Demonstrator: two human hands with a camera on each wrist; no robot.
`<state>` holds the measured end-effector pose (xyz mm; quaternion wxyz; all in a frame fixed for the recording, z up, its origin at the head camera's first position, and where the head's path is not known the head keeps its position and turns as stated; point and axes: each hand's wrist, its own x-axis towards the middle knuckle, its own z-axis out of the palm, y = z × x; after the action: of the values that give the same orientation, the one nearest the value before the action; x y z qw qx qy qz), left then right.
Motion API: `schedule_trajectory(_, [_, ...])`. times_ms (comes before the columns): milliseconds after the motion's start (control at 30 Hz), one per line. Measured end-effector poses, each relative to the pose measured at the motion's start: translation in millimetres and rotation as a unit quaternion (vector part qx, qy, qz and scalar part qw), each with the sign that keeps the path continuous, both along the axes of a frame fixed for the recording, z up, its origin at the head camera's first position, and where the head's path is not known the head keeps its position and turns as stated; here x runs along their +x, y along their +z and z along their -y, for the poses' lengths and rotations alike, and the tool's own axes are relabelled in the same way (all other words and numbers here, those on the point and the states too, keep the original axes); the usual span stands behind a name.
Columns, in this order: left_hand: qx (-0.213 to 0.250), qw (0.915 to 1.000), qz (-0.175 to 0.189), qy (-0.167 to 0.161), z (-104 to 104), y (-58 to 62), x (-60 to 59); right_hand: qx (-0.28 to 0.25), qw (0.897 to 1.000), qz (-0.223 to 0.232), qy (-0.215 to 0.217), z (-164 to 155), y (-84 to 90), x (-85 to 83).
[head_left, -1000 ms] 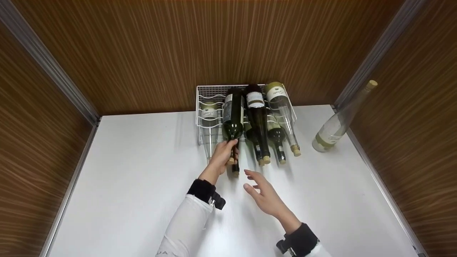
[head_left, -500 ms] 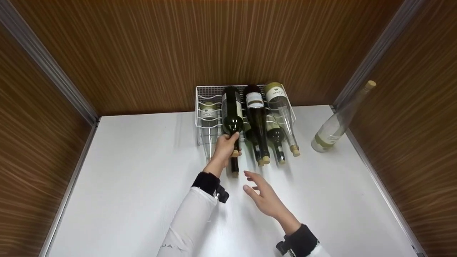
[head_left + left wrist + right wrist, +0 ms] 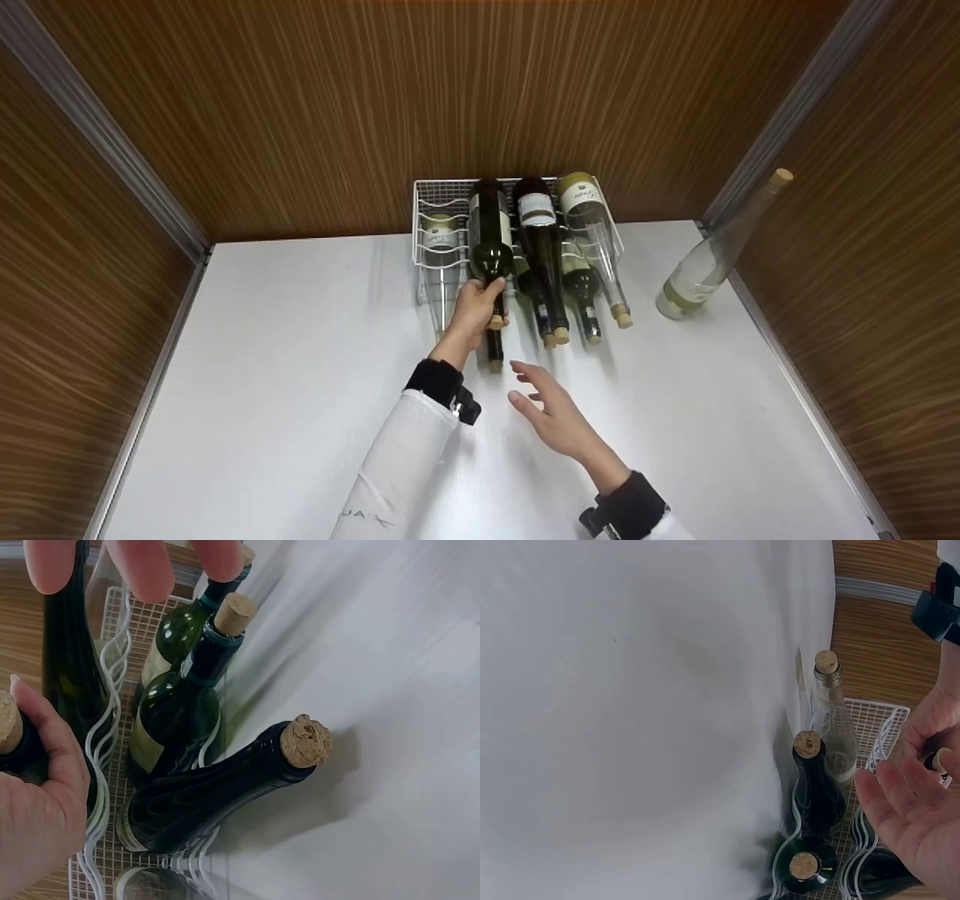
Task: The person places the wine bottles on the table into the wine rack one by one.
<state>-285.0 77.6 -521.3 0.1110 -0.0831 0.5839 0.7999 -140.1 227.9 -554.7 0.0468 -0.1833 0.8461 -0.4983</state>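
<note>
Dark green bottle (image 3: 490, 240) lies on the top tier of the white wire rack (image 3: 427, 196), neck pointing out toward the person, and the left hand (image 3: 472, 311) grips that neck just below the shoulder, fingers curled round it. Right hand (image 3: 551, 416) hovers over the white table (image 3: 285, 375), fingers loose and spread, holding nothing. More corked bottles fill the rack alongside. Off to the right a clear bottle (image 3: 712, 255) leans against the wooden wall (image 3: 862, 262).
</note>
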Motion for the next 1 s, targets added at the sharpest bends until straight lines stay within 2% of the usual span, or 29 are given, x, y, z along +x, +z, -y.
schedule_trajectory(133, [-0.002, 0.9999, -0.010, 0.009, -1, -1.7, 0.0, 0.000, 1.000, -0.003, 0.001, 0, -1.0, 0.6])
schedule_trajectory(300, [0.001, 0.9998, -0.006, 0.018, -1, -1.9, -0.3, -0.003, 1.000, -0.005, 0.004, 2, -2.2, 1.3])
schedule_trajectory(467, [-0.005, 1.0000, 0.001, 0.004, 1, 0.0, -1.6, 0.000, 1.000, -0.008, 0.006, 2, -3.8, 1.6])
schedule_trajectory(567, [-0.032, 0.9995, 0.004, -0.005, 4, 4.1, -0.6, -0.001, 1.000, -0.009, 0.010, 3, -4.3, 1.7])
schedule_trajectory(633, [-0.072, 0.9974, 0.002, -0.003, 5, 7.5, 1.1, -0.001, 1.000, -0.010, 0.011, 3, -4.4, 2.0])
schedule_trajectory(733, [-0.170, 0.9852, -0.022, 0.011, 6, 12.5, 4.1, 0.000, 1.000, -0.009, 0.013, 3, -4.0, 2.4])
schedule_trajectory(867, [-0.286, 0.9554, -0.068, 0.025, 6, 16.4, 7.8, 0.003, 1.000, -0.006, 0.013, 3, -3.0, 3.0])
schedule_trajectory(933, [-0.292, 0.9526, -0.081, 0.026, 6, 16.2, 8.5, 0.002, 1.000, -0.005, 0.015, 4, -3.0, 2.8])
schedule_trajectory(1000, [-0.262, 0.9607, -0.087, 0.026, 7, 14.8, 8.7, 0.003, 1.000, -0.005, 0.015, 4, -2.7, 2.9])
